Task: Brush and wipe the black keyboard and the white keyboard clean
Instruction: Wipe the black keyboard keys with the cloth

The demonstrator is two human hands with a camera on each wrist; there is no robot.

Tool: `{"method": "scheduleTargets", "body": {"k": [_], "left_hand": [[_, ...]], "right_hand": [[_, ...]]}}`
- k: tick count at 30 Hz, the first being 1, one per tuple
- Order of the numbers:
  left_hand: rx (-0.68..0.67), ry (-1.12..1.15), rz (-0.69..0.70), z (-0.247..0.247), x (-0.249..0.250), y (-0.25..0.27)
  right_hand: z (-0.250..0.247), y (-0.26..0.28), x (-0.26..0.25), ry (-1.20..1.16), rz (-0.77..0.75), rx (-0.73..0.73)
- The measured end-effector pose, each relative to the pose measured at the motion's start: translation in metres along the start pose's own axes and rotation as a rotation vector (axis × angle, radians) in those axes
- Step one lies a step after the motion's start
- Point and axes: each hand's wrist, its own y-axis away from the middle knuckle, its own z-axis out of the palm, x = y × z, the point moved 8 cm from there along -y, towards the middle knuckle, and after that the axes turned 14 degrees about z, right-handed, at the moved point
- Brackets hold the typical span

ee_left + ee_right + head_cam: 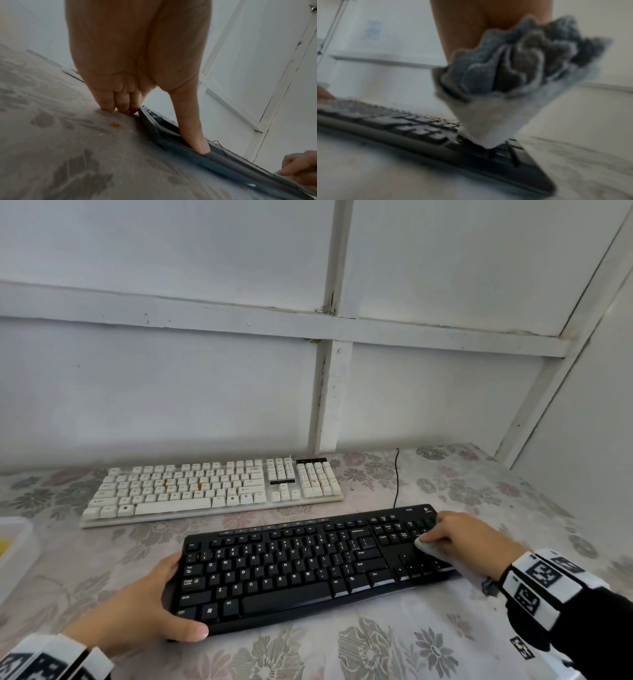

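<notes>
Black keyboard [301, 566]: left hand [137, 607] steadies, right hand [469, 537] presses cloth [513, 81].

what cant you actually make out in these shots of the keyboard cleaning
- Right hand fingertips: head view, curled under over the cloth.
- Cloth contact with the black keyboard: right wrist view, motion blur.
- Container contents: head view, cut off by the left edge.
- White keyboard legends and orange marks: head view, too small.
- Left hand fingertips: left wrist view, tucked at the keyboard's end.
</notes>
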Motion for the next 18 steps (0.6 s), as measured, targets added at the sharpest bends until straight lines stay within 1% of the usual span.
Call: {"method": "scheduleTargets", "body": {"k": [5, 8, 11, 12, 13, 16, 18], "left_hand": [[-0.001, -0.015, -0.020, -0.001, -0.006, 0.000], [-0.010, -0.026, -0.020, -0.001, -0.007, 0.000], [-0.017, -0.042, -0.032, 0.001, -0.003, 0.000], [-0.015, -0.039, -0.032, 0.001, -0.002, 0.000], [-0.012, -0.038, -0.034, 0.001, -0.001, 0.001], [-0.006, -0.047, -0.048, 0.000, -0.001, 0.001], [-0.009, -0.047, -0.051, -0.001, -0.001, 0.001]], "right_hand": [[0.003, -0.005, 0.039, 0.022, 0.100, -0.007], [0.002, -0.010, 0.049, -0.014, 0.150, -0.023], [-0.008, -0.013, 0.053, -0.015, 0.224, 0.020], [-0.012, -0.013, 0.052, -0.034, 0.228, 0.025], [-0.015, -0.012, 0.047, -0.077, 0.202, 0.030], [-0.011, -0.007, 0.026, -0.201, 0.103, -0.034], [-0.002, -0.008, 0.024, -0.185, 0.091, -0.039]]}}
